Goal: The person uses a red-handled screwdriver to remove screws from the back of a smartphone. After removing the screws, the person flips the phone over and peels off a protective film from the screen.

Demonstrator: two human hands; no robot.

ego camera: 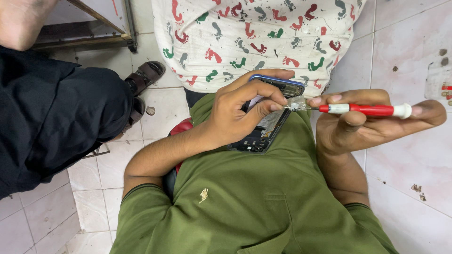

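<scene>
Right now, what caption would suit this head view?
Left hand steadies an opened phone while right hand holds a red-and-white screwdriver to it.

Sandals [143,80] on white tiled floor [89,174]

A small white label [263,123] sat inside an opened phone [268,120], a long blue-edged rectangle lying tilted at the picture's centre, its dark insides facing up. At the far right edge, a scrap of white sticker with red marks [446,88] clung to the pale tiled surface [405,51]. No packages or lit screens showed.
</scene>
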